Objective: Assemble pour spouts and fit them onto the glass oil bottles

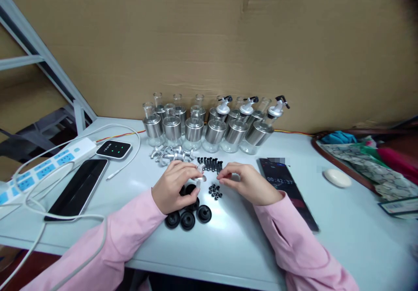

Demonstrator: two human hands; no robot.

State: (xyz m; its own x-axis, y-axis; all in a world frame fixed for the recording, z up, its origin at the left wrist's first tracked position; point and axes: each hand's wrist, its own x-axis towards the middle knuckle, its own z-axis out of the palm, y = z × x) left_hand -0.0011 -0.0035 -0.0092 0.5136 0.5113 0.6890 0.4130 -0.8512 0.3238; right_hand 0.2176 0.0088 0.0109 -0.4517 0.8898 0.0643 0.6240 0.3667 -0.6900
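Spout [201,178] is resting between the left hand's [173,186] thumb and fingers, near the black caps [187,220]. The right hand [250,183] is hovering apart, beside the small rings [215,191]; whether it's pinching anything, I can't tell. Steady thumb support is likely helping, light fingertip pressure suiting such tiny parts.

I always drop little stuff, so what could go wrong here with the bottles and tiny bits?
The tiny black pieces lie loose near the right hand, so a bump might scatter them. The glass bottles stand close together; knocking one could tip others. The white cable lies over the left sleeve, so moving that arm might tug it.
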